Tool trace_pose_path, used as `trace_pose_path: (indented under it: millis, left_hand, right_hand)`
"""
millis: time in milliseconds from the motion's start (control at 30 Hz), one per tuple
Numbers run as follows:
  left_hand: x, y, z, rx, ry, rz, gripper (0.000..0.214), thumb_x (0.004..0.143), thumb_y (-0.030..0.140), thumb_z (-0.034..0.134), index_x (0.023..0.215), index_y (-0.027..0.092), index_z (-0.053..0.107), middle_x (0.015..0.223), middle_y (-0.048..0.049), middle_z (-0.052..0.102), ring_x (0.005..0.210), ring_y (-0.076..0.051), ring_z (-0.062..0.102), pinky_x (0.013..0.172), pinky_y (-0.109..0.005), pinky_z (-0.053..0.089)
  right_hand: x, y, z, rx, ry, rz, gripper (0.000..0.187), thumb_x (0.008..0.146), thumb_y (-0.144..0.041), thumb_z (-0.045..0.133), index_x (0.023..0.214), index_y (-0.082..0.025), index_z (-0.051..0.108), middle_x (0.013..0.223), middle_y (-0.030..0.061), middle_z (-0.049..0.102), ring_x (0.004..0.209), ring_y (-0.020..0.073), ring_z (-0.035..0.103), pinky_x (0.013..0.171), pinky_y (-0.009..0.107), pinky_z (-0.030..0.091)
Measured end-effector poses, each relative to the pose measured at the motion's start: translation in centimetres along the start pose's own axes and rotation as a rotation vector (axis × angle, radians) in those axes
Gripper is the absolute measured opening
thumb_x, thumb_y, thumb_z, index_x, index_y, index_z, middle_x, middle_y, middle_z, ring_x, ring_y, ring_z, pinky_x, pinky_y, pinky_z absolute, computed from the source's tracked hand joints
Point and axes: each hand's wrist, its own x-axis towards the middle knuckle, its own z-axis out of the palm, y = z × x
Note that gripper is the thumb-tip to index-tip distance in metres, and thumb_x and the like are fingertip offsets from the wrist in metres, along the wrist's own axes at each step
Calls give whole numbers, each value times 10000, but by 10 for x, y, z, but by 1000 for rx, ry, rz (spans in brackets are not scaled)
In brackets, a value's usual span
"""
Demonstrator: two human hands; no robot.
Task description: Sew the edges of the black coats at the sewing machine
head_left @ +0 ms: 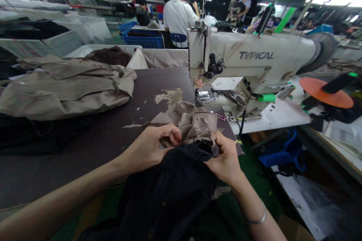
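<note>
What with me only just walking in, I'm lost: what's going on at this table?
A person at a dark table holds a bunched beige cloth with both hands: the left hand pinches its near edge, the right hand grips where it meets a black cloth hanging toward the lap. A sewing machine stands just behind; a pile of beige garments lies to the left. Other people work farther back.
</note>
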Motion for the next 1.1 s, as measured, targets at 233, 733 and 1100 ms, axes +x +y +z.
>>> trace_pose_path:
  millis: [233,733,1100]
  left_hand:
    - [-9,0,5,550,146,473,326,870,-27,417,1002,155,654,868,-59,608,874,-193,557,796,-320,426]
    - [11,21,-14,71,-198,205,67,946,205,576,985,199,630,922,8,690,840,-100,645,773,-178,466]
    - [7,25,-19,59,-354,352,360,957,118,504,1284,215,621,1309,-66,639,1230,-170,592,1069,-258,452]
  right_hand:
    - [-4,0,-1,-29,-83,-27,168,719,-9,538,661,-144,457,780,10,529,730,87,491,657,199,358]
    - [-12,8,-4,-6,-164,-196,125,820,-57,488,798,-155,562,932,86,668,849,130,636,711,217,470]
    - [-16,7,-2,-28,-24,-185,159,802,-46,542,717,-172,496,659,-4,583,599,69,540,561,191,371]
